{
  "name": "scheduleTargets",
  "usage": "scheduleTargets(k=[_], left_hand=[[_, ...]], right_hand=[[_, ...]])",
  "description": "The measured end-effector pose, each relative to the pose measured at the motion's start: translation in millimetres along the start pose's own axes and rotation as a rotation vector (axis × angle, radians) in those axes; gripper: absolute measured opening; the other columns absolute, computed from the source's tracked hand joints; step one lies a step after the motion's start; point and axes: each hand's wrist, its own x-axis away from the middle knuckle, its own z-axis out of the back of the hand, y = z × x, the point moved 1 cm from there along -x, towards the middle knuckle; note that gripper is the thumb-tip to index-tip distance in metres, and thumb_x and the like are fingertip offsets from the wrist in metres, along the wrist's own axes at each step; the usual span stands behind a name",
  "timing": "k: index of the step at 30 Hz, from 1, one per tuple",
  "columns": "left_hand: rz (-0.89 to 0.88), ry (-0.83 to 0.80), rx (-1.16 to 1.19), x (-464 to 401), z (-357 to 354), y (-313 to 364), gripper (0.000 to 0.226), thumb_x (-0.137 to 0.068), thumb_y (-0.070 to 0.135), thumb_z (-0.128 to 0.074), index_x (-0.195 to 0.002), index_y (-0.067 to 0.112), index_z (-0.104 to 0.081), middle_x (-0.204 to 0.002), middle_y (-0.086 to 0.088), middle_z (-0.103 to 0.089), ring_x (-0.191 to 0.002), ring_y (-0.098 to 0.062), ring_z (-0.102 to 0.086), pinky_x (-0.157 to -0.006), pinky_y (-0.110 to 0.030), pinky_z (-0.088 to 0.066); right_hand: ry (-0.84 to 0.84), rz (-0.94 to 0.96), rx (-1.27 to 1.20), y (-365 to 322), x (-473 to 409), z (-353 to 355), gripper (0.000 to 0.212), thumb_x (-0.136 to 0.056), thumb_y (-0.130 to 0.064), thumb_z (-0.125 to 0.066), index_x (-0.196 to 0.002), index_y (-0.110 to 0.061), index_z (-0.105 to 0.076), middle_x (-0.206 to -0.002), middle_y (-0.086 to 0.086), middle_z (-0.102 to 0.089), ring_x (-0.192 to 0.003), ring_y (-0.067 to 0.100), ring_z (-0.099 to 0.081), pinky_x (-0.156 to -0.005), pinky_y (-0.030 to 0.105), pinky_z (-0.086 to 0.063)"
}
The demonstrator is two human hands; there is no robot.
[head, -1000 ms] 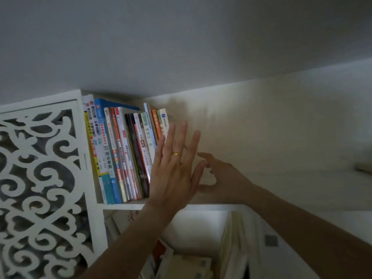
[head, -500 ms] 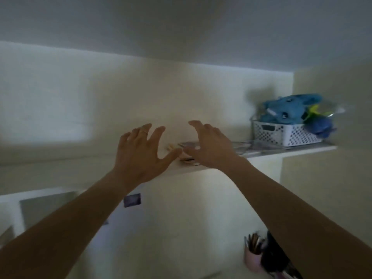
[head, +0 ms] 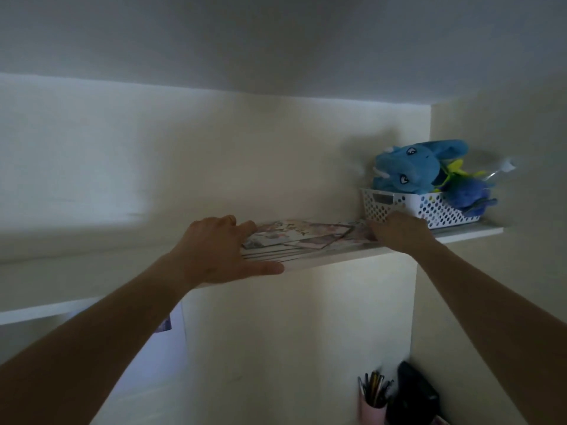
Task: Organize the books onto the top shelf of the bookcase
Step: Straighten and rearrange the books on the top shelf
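Up High: 2 Hands on a Pile of Books

Up on the high white shelf [head: 466,234] lies a flat pile of books [head: 294,240]. They lie on their sides, one on top of another, near the front edge. The top book has a pale picture cover.

The left hand [head: 214,250] is at the left end of the pile. Its fingers [head: 245,226] curl over the top of the books, and the thumb [head: 264,268] lies straight along the front edge of the shelf, under the pile. So this hand holds the left end of the pile.

The right hand [head: 399,233] is at the right end of the pile. Its fingers bend down onto the books there, but how tight they hold is hard to see.

Just beside the right hand stands a white basket [head: 408,207] with lots of little holes. A blue soft toy [head: 411,167] sits in it, with a darker blue fluffy toy [head: 466,194] next to it.

Down low on the right is a pink cup [head: 372,412] full of pens, beside a dark thing too dim to make out.
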Motion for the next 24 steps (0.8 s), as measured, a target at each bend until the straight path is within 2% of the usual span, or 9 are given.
scheduleTargets(k=[3,7,10,12,15,17,20,22,24], left_hand=[[0.023,0.086,-0.005,1,-6,-1,0.104,-0.056,0.11,-0.021,-0.132,0.045,-0.049,-0.106,0.008,-0.061,-0.1,-0.019,-0.065,-0.082,-0.034,-0.047],[0.101,0.175,0.044,4,-12,-3,0.111,-0.049,0.112,-0.014,-0.127,0.044,-0.053,-0.111,0.014,-0.063,-0.105,-0.015,-0.065,-0.084,-0.034,-0.049],[0.128,0.209,0.094,5,-13,-2,0.105,-0.05,0.111,-0.025,-0.126,0.045,-0.055,-0.12,0.015,-0.057,-0.106,-0.016,-0.066,-0.087,-0.036,-0.05],[0.135,0.232,0.097,6,-13,-1,0.1,-0.053,0.109,-0.032,-0.125,0.045,-0.057,-0.121,0.015,-0.055,-0.104,-0.016,-0.067,-0.086,-0.036,-0.05],[0.126,0.256,0.055,6,-15,-2,0.097,-0.056,0.109,-0.029,-0.122,0.045,-0.059,-0.113,0.016,-0.06,-0.1,-0.016,-0.068,-0.081,-0.034,-0.049],[0.121,0.267,0.023,6,-15,-2,0.098,-0.056,0.109,-0.023,-0.12,0.045,-0.06,-0.107,0.016,-0.062,-0.098,-0.016,-0.069,-0.077,-0.032,-0.047],[0.111,0.254,0.029,10,-12,1,0.101,-0.053,0.111,-0.02,-0.116,0.044,-0.063,-0.102,0.016,-0.062,-0.095,-0.015,-0.068,-0.076,-0.031,-0.047],[0.087,0.223,0.01,16,-10,5,0.103,-0.051,0.111,-0.02,-0.114,0.041,-0.062,-0.104,0.015,-0.059,-0.096,-0.014,-0.066,-0.079,-0.032,-0.048],[0.081,0.196,-0.037,24,-12,8,0.105,-0.053,0.11,-0.021,-0.118,0.039,-0.059,-0.111,0.012,-0.058,-0.1,-0.015,-0.064,-0.082,-0.033,-0.048]], right_hand=[[-0.014,0.036,-0.042,-8,-7,-2,0.069,-0.094,-0.061,-0.047,-0.129,-0.003,-0.057,-0.133,0.021,-0.057,-0.122,0.039,-0.052,-0.102,0.043,-0.041],[-0.136,0.156,-0.271,-36,-2,-5,0.048,-0.093,-0.049,-0.063,-0.099,-0.002,-0.071,-0.095,0.013,-0.069,-0.087,0.025,-0.062,-0.07,0.03,-0.043],[-0.197,0.192,-0.3,-57,4,-9,0.038,-0.09,-0.038,-0.069,-0.084,-0.001,-0.07,-0.077,0.013,-0.065,-0.071,0.022,-0.058,-0.062,0.029,-0.038],[-0.206,0.184,-0.313,-63,2,-11,0.035,-0.091,-0.033,-0.069,-0.096,0.001,-0.067,-0.089,0.015,-0.068,-0.077,0.024,-0.06,-0.066,0.03,-0.042],[-0.224,0.083,-0.481,-59,-2,-8,0.04,-0.093,-0.028,-0.069,-0.118,0.002,-0.059,-0.112,0.019,-0.066,-0.095,0.028,-0.065,-0.073,0.031,-0.048],[-0.237,0.001,-0.607,-54,-2,-6,0.044,-0.094,-0.026,-0.068,-0.127,0.0,-0.053,-0.117,0.018,-0.065,-0.091,0.024,-0.065,-0.07,0.03,-0.052],[-0.249,-0.049,-0.716,-54,-2,-5,0.048,-0.093,-0.019,-0.07,-0.134,0.0,-0.051,-0.121,0.019,-0.064,-0.091,0.024,-0.064,-0.084,0.038,-0.056],[-0.258,-0.025,-0.688,-61,3,-4,0.048,-0.093,-0.02,-0.07,-0.132,-0.001,-0.052,-0.122,0.017,-0.064,-0.088,0.022,-0.065,-0.078,0.035,-0.057],[-0.272,0.012,-0.669,-69,13,-4,0.041,-0.094,-0.019,-0.069,-0.125,0.001,-0.052,-0.117,0.015,-0.062,-0.076,0.018,-0.059,-0.059,0.026,-0.05]])
